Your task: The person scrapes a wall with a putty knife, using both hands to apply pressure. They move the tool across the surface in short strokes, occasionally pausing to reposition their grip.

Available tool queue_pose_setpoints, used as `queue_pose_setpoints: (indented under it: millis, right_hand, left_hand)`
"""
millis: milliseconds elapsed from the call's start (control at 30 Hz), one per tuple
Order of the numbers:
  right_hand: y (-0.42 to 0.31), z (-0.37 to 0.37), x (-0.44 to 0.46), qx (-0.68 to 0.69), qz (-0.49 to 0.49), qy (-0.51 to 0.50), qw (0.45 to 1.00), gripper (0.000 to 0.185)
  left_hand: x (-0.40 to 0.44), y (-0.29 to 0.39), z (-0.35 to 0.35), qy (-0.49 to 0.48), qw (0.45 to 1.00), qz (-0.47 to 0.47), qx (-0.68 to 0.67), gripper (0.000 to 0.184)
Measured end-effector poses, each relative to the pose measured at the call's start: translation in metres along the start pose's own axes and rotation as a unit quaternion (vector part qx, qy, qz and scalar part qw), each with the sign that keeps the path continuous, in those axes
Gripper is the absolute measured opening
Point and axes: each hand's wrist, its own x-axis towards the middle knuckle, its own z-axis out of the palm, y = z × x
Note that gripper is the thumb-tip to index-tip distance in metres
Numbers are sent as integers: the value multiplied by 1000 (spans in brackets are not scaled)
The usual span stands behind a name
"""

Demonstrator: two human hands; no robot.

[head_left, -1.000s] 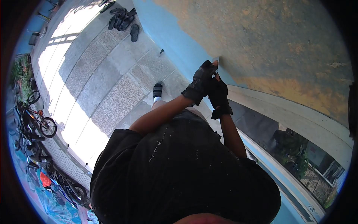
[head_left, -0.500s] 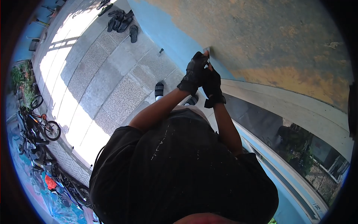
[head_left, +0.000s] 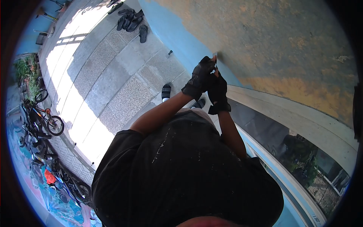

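Both hands wear black fingerless gloves and meet in front of a wall (head_left: 264, 41) with blue paint and a rough, stained grey-orange surface. My left hand (head_left: 202, 75) is closed round a small flat metal scraper (head_left: 215, 55), whose pale blade touches the wall near the edge of the blue paint. Just below, my right hand (head_left: 217, 89) is closed against the left one, apparently round the lower part of the same scraper. The gloves hide most of the handle.
Black sandals (head_left: 130, 20) lie on the paved floor (head_left: 128, 94). A small dark object (head_left: 170, 52) lies near the wall's foot. A window ledge (head_left: 295, 109) runs below the stained surface, above dark glass (head_left: 264, 121). Bicycles (head_left: 55, 125) and motorbikes (head_left: 68, 181) stand at the left.
The hands and scraper moved up and left along the wall, then slightly back right in view. The camera view has shifted a little too. Both hands remain closed together.
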Motion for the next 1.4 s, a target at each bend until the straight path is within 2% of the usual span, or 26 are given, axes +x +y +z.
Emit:
queue_pose_setpoints:
  millis: [33,100,133,233,267,300,333,367,400,467,533,667,700,733,767,800,833,867,900,933,967,1033,1133,1167,1367,1400]
  right_hand:
    - [0,3,6,2,-1,1,1000,38]
    - [-1,6,20,92,123,-73,985,40]
    - [0,8,20,90,127,-75,985,40]
    - [7,19,18,95,141,-107,980,45]
    - [14,21,12,163,204,-91,961,44]
    - [22,21,8,229,263,-73,934,42]
    - [31,19,-1,230,262,-65,935,42]
    - [41,16,-10,182,206,-66,959,29]
    - [43,11,-13,134,149,-68,977,19]
    - [38,0,-13,153,165,-72,972,17]
    - [18,-12,-10,160,198,-87,963,26]
    - [-9,-15,-16,206,261,-57,941,31]
    - [-5,-13,-20,218,283,-78,931,44]
    - [-3,-11,-23,230,304,-98,919,57]
    - [-9,-10,-25,233,306,-89,919,57]
    - [-18,-10,-27,219,302,-82,924,41]
    - [-23,-9,-31,203,300,-77,929,26]
    - [10,21,-44,291,135,44,946,22]
    - [14,22,-47,291,143,47,945,22]
    - [16,21,-50,254,228,-29,940,41]
    - [4,14,-50,213,308,-106,921,61]
    - [-12,16,-54,226,349,-96,904,62]
    - [1,27,-62,182,271,-74,942,65]
    - [-14,25,-63,195,245,-35,949,54]
    - [-5,21,-64,221,259,-27,940,48]
    - [-9,13,-64,199,284,-48,937,55]
  left_hand:
    - [3,-3,-2,0,1000,1,2,21]
    - [15,5,-10,-24,989,-147,5,20]
    - [11,-21,-9,-62,991,-118,28,33]
    - [10,-12,-13,-47,992,-121,-4,37]
    - [3,-18,-11,-86,990,-108,-7,52]
    - [5,-15,-14,-88,991,-98,-9,52]
    - [-1,-7,-17,-98,990,-98,-38,54]
    - [-4,-1,-21,-107,987,-98,-67,55]
    - [-6,1,-26,-141,973,-140,-122,52]
    - [-7,3,-42,-168,967,-140,-128,47]
    - [-8,-5,-52,-191,962,-142,-133,36]
    - [4,-20,-81,-263,955,-93,-105,31]
    - [12,-12,-92,-270,953,-87,-106,31]
    - [18,-1,-103,-289,897,-183,-279,34]
    - [30,17,-117,-298,802,-274,-439,37]
    - [50,45,-137,-338,775,-232,-481,54]
    - [65,74,-154,-358,724,-206,-552,64]
    - [79,103,-171,-373,668,-183,-618,74]
    - [97,134,-188,-426,630,-141,-634,90]
    - [111,163,-199,-435,600,-93,-665,95]
    - [106,170,-190,-410,552,27,-726,92]
    - [113,192,-190,-439,472,125,-755,88]
    - [119,201,-188,-421,455,151,-770,84]
    - [121,204,-187,-412,449,162,-776,82]
    - [128,196,-216,-349,500,208,-765,70]
    - [128,194,-221,-339,513,214,-759,68]
